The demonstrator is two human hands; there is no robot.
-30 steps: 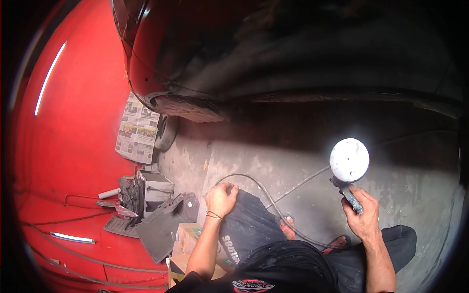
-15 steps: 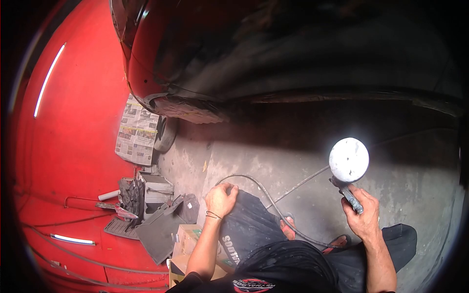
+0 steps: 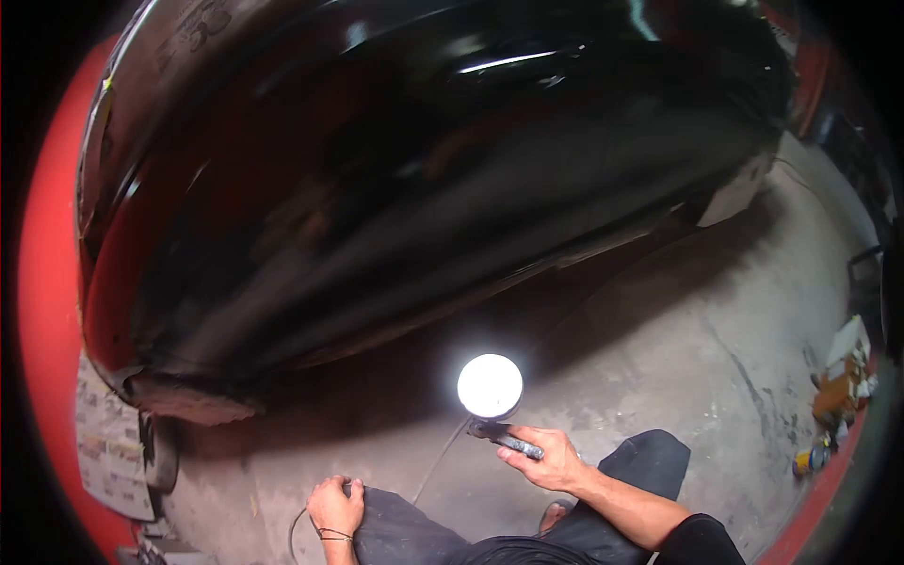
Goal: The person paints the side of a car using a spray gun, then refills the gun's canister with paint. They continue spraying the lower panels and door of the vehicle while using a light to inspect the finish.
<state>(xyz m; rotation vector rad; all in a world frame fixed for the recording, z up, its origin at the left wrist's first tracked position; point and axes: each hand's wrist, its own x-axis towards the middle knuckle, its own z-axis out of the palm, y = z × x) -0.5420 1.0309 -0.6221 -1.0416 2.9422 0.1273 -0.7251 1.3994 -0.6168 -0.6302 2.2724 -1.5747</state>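
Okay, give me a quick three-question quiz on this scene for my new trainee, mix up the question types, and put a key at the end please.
1. Multiple choice: what does the right-hand grip hold?
A) A cardboard box
B) A handheld tool with a round white top
C) A tyre

2. True or false: the left-hand grip is also on that tool.

3. Fill in the blank: the large glossy vehicle body in front of the person is mostly ____ in colour.

Key:
1. B.
2. False; it rests at the left knee, apart from the tool.
3. Black.
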